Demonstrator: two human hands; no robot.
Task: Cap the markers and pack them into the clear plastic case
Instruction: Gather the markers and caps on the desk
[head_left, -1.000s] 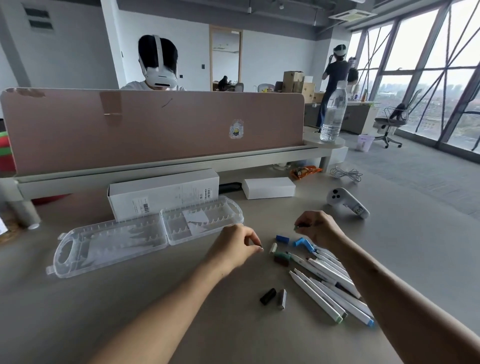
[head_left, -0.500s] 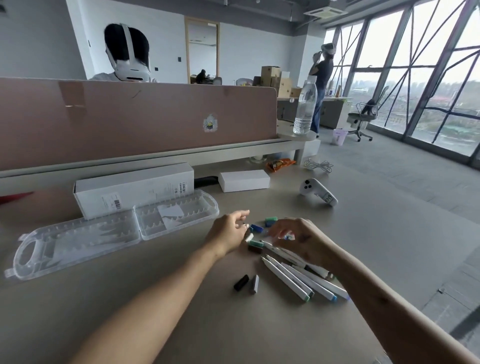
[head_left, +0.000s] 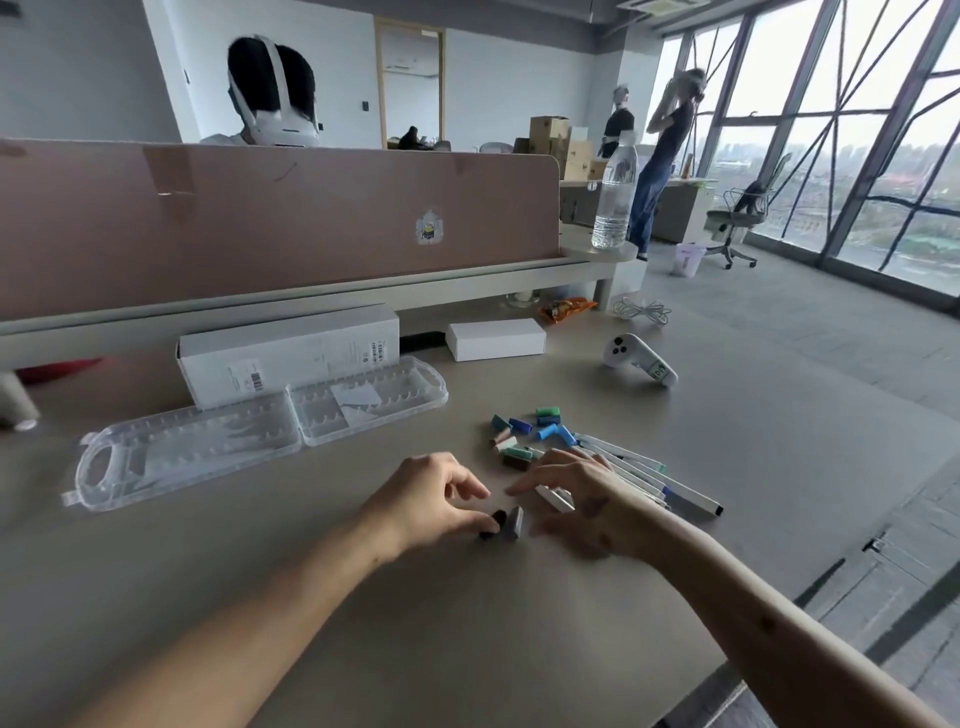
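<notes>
The clear plastic case (head_left: 208, 447) lies open flat on the worktop (head_left: 332, 613), left of the hands and well inside its edges, and holds one white paper slip (head_left: 358, 399). A bare strip of worktop separates the case from the hands. The left hand (head_left: 431, 499) has its thumb on a black cap (head_left: 493, 524), while the right hand (head_left: 576, 501) curls over the markers (head_left: 670, 491) near the right edge; I cannot tell whether either hand grips anything.
</notes>
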